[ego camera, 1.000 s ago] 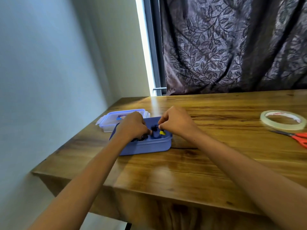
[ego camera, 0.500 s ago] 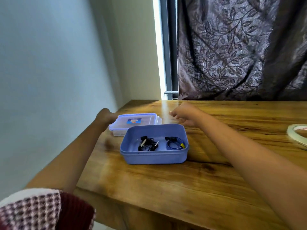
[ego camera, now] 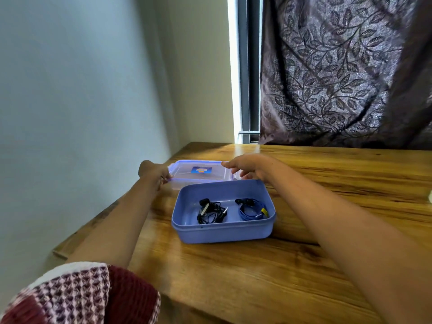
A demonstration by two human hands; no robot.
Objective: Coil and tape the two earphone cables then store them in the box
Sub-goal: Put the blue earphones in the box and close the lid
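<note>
The wooden table (ego camera: 304, 265) is carrying everything. The blue box (ego camera: 224, 235) is standing open near its left edge. The clear lid (ego camera: 187, 171) is lying flat just behind the box. This lid is looking like thin, light and rather stiff plastic, so it is best taken by its two short ends, where the flaps are giving a hold.

The left hand (ego camera: 153, 170) is reaching behind the box on the left, and its curled fingers seem to be pinching the lid's left flap, though the view there is not sharp. The right hand (ego camera: 247, 166) is hovering over the lid's right end, fingers stretched and spread, holding nothing.

The black earphone coil (ego camera: 211, 212) and the blue earphone coil (ego camera: 251, 210) are lying side by side inside the box, soft, light and a little springy.

One second ago both hands were inside the box over the coils; now they are both arriving at the lid.
</note>
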